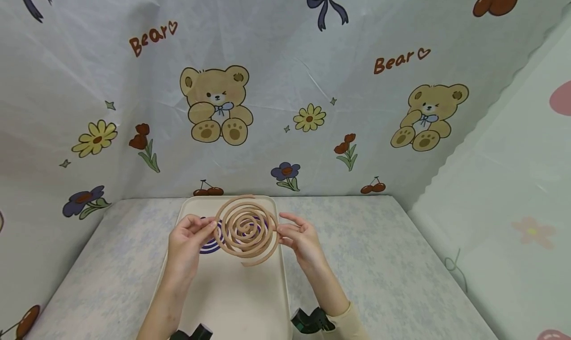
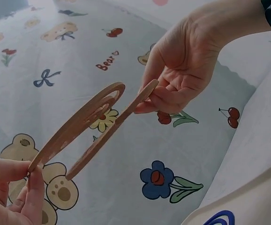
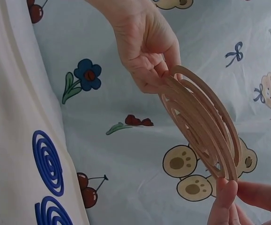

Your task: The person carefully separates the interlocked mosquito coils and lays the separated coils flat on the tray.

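Two brown mosquito coils [image 1: 243, 251], nested together and pulled partly apart, are held up between both hands above the tray. My left hand [image 1: 189, 238] pinches the left edge of the coils between thumb and fingertips. On the opposite edge, my right hand [image 1: 301, 238] pinches the outer ring, its other fingers loosely bent. From the left wrist view, the coils [image 2: 86, 117] are seen almost edge-on, with a gap between one ring and the rest. Blue spirals [image 3: 48, 161] show on the tray behind and below, partly hidden by the coils in the head view.
The cream tray [image 1: 286, 300] with a raised rim lies lengthwise on a pale mottled table [image 1: 366, 270]. A cloth [image 1: 276, 57] printed with bears and flowers rises behind the table, with another pale wall at right. Dark cameras are strapped to both wrists.
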Motion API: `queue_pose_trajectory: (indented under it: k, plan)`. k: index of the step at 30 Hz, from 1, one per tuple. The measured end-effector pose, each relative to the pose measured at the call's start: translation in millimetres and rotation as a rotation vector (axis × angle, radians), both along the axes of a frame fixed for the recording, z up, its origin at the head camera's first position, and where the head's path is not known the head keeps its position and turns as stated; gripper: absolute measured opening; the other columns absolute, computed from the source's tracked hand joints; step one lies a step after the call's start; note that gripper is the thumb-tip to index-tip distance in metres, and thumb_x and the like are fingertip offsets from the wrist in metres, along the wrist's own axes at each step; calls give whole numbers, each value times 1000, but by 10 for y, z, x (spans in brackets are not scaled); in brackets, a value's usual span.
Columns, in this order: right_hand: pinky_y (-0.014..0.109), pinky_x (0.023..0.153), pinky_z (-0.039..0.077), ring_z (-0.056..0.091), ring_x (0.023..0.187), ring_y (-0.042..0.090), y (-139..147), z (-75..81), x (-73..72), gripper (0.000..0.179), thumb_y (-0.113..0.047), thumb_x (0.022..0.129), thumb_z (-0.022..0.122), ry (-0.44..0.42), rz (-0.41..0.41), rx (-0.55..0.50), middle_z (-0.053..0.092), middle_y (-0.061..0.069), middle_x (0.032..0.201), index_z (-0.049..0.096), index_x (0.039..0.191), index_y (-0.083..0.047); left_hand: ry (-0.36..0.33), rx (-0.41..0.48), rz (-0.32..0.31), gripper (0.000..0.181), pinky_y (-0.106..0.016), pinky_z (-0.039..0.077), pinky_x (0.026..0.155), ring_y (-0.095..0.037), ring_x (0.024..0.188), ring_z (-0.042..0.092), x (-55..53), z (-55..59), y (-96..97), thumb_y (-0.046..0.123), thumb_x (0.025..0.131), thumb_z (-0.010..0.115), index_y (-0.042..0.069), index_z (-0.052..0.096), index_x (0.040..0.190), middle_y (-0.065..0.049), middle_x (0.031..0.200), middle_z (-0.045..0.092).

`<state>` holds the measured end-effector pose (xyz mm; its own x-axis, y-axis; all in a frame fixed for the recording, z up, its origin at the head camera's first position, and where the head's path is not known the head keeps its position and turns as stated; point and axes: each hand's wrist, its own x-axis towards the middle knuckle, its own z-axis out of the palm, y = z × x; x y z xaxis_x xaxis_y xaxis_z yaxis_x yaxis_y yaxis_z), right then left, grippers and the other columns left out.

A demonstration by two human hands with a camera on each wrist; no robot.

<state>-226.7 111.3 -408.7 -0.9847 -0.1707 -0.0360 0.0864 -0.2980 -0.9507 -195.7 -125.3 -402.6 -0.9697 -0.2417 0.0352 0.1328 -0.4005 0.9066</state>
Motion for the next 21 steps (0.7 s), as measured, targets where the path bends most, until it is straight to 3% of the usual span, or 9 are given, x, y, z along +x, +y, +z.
queue_pose_trajectory:
  k: [10,21]
  plan:
    - [18,61,55,64,63,5,42,12,-23,43,7,87,56,-10,-65,-3,72,-5,73,46,129,10,-105,-71,48,23,-18,57,74,-3,77,68,-41,15,-85,-6,87,62,15,56,80,10,78,70]
    - [18,61,54,64,64,6,77,-2,-69,41,7,86,57,-15,-100,-4,72,-5,72,49,126,9,-126,-97,49,19,-18,57,76,-3,78,68,-62,3,-177,-2,88,63,16,60,84,11,79,70]
